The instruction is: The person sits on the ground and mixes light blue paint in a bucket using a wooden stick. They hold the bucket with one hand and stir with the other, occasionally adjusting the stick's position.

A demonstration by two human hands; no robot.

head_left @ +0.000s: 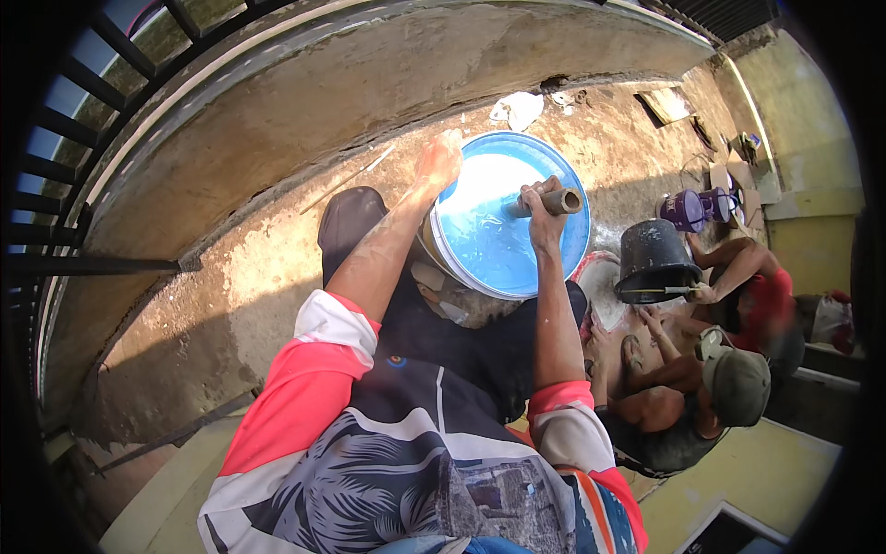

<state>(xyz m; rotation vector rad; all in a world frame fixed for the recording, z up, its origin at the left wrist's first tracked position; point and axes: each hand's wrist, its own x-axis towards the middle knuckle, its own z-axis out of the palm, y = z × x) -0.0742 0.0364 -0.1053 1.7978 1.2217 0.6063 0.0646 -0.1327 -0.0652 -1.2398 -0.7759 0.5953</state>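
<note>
A large white bucket (441, 247) of light blue liquid that looks like paint stands between my knees. At its far left rim is my left hand (442, 159), fingers curled over the edge. Over the right part of the bucket, my right hand (546, 209) is wrapped around a thick pole (569, 200), brownish and hollow at its upper end. The pole slants down, its blue-coated lower part in the liquid. How deep it reaches is hidden.
At right, a co-worker in red tips a black bucket (644, 247) over a pale red-rimmed basin (602, 288); another in a green cap (736, 383) squats there. Purple pails (683, 210) stand beyond. A low wall (305, 106) curves behind; a thin stick (346, 180) lies at left.
</note>
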